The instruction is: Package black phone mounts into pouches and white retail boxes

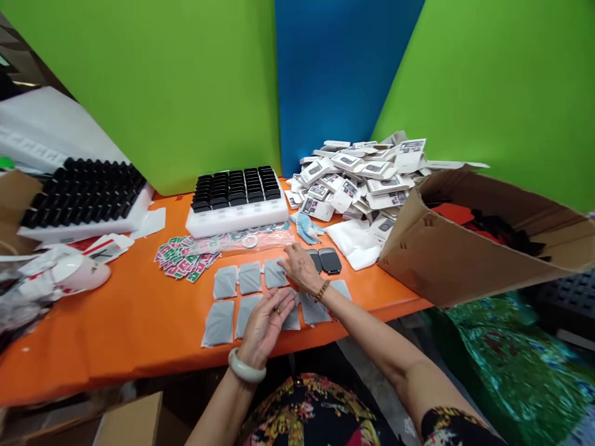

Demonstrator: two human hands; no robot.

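Observation:
Two rows of flat grey squares in thin, cloudy wrapping (225, 282) lie near the table's front edge. My left hand (268, 322) is palm up over the front row, its fingers stretched out and nothing seen in them. A pale bangle circles its wrist. My right hand (301, 270) reaches across the back row, its fingers apart and its fingertips at the right edge of one wrapped square (275, 274). Just beyond that hand lie two bare black square pieces (330, 261), one partly hidden. My hands and right forearm cover parts of several wrapped squares.
Behind are a white foam tray of black pieces (237, 218), colourful cards (188, 257) and a clear plastic strip (251, 239). Small white boxes (346, 186) are heaped at the back right, near white foam sheets (356, 243). An open cardboard box (418, 260) overhangs the right edge.

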